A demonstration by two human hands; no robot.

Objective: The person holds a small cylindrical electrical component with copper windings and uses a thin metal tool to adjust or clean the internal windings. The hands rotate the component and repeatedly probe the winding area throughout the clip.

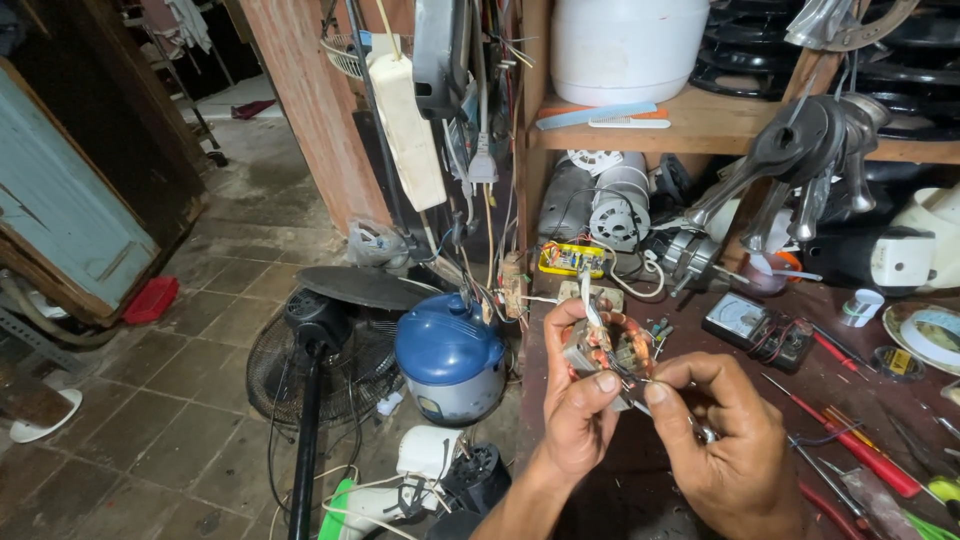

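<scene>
Gripping a small motor stator (605,345) with copper-coloured windings, the left hand (578,400) sits just right of centre in the lower half of the frame, fingers wrapped behind the core and thumb pressed on its front edge, so the winding face is turned up toward the camera. The right hand (730,440), lower right of centre, is closed in a pinch: thumb and forefinger meet on a thin wire lead (650,383) coming off the stator, and a slim metal tool (703,432) shows under its fingers; what kind of tool it is I cannot tell. Both hands hover above the dark red workbench (650,470), not resting on it, which keeps the leads free to be drawn out. Clutter crowds the bench: an analogue meter (745,322) with its probes just right of the stator, red-handled screwdrivers (860,455) at the lower right, a roll of tape (930,335) at the right edge. Behind, in the upper centre, sit a grey motor (618,205) and a small yellow circuit board (571,258), with loose wires trailing toward the hands. To the left of the bench, at floor level, stand a blue rice cooker (450,355) and a black fan (320,360). A wooden shelf (700,125) overhangs the top right, hung with metal utensils (810,160).
</scene>
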